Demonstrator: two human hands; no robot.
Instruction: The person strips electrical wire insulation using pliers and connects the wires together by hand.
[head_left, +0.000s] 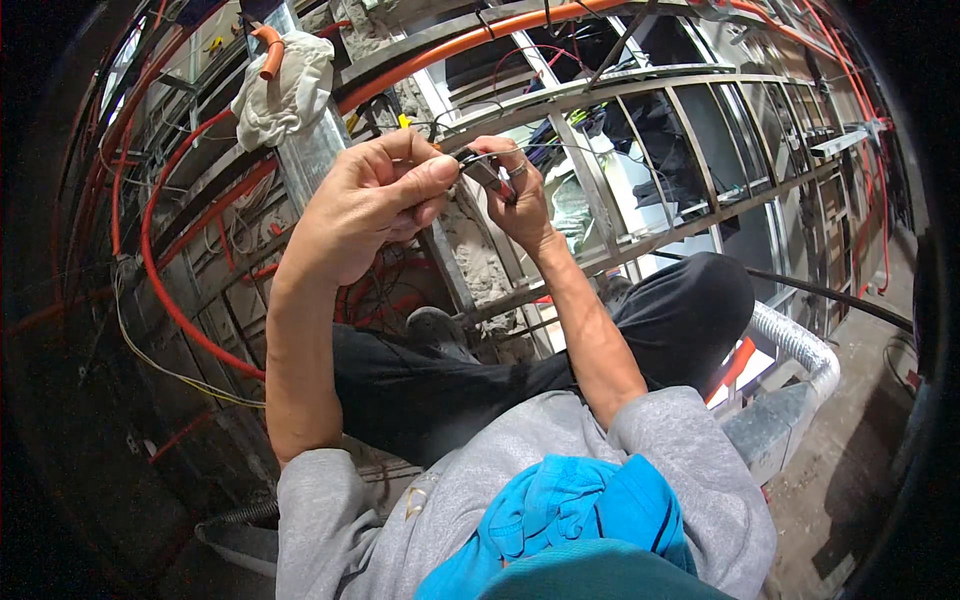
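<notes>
My left hand (pixel 385 185) is raised in the upper middle, thumb and fingers pinched on the end of a thin wire (pixel 565 146) beside a dark tool. My right hand (pixel 522 200), just to its right, is closed on that tool (pixel 485 172), which looks like pliers with dark and red parts. The wire stretches off to the right from between my hands. The tips of my fingers partly hide where the wire meets the tool. My legs (pixel 680 310) are folded below my arms.
A metal frame with crossbars (pixel 670 160) runs behind my hands. Orange conduits (pixel 408 62) and red hoses (pixel 150 240) cross the upper and left areas. A white cloth (pixel 295 105) lies on a metal channel at upper left. A silver flexible duct (pixel 800 345) bends along the right.
</notes>
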